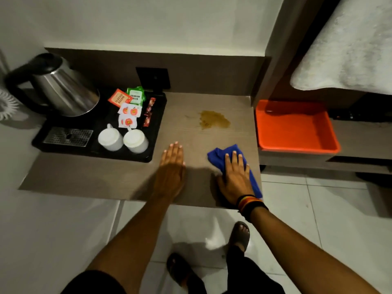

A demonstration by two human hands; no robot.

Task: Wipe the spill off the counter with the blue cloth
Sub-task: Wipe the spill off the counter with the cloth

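A brownish spill [214, 119] lies on the wooden counter [106, 175], toward the back right. Nearer the front edge, a crumpled blue cloth [224, 154] rests on the counter. My right hand [235, 179] lies flat on top of the cloth, fingers extended, pressing it down; part of the cloth is hidden under the palm. The cloth sits a hand's length short of the spill and does not touch it. My left hand [171, 166] lies flat on the bare counter, fingers together, holding nothing, left of the cloth.
A black tray [157, 132] at the left holds a steel kettle [61, 90], two upturned white cups [123, 139] and tea sachets [129, 105]. An orange tray [297, 126] sits on a lower shelf to the right. A black wall socket [152, 77] is behind.
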